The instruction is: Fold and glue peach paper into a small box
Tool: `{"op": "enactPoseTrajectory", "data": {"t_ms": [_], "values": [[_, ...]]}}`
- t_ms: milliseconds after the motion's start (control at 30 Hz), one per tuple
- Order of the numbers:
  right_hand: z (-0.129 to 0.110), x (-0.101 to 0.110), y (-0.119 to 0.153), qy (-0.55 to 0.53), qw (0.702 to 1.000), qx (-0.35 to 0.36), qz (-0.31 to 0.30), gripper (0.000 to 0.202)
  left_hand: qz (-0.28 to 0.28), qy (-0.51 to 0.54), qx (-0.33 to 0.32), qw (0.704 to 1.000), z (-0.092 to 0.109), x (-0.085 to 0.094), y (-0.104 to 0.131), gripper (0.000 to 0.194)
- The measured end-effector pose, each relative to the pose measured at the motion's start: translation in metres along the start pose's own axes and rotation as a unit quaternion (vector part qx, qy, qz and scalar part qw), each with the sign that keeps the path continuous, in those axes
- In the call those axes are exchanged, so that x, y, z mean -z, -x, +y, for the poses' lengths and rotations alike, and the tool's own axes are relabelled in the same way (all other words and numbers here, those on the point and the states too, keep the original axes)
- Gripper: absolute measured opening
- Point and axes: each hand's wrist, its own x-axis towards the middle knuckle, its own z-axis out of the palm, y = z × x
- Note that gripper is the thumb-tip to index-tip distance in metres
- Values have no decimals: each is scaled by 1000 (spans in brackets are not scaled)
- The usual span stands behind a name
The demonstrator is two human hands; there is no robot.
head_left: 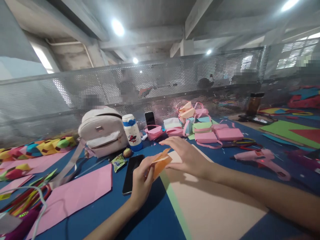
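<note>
My left hand (142, 181) is closed on a folded piece of orange paper (160, 166), pinching its left side. Just to the right, my right hand (188, 158) has its fingers apart and curved around the far side of the orange paper; whether its fingertips touch the paper is unclear. Below my right hand lies a large peach sheet (212, 203) with a green sheet (175, 203) showing along its left edge. A black phone (128, 178) lies flat behind my left hand.
A pink glue gun (262, 160) lies at the right. Small paper bags (205, 133), a bottle (132, 133) and a white backpack (103, 133) stand at the back. Pink sheets (82, 196) and a cable (41, 200) are at the left. Perforated metal panels rise behind.
</note>
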Motion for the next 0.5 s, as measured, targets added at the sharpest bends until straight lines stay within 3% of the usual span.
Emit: {"op": "enactPoseTrajectory", "data": {"t_ms": [267, 500], "values": [[-5, -9, 9, -106, 992, -56, 48, 10, -30, 6, -22, 999, 8, 8, 4, 30], [-10, -9, 11, -186, 976, -82, 75, 5, -54, 16, -37, 998, 20, 6, 4, 31]]}}
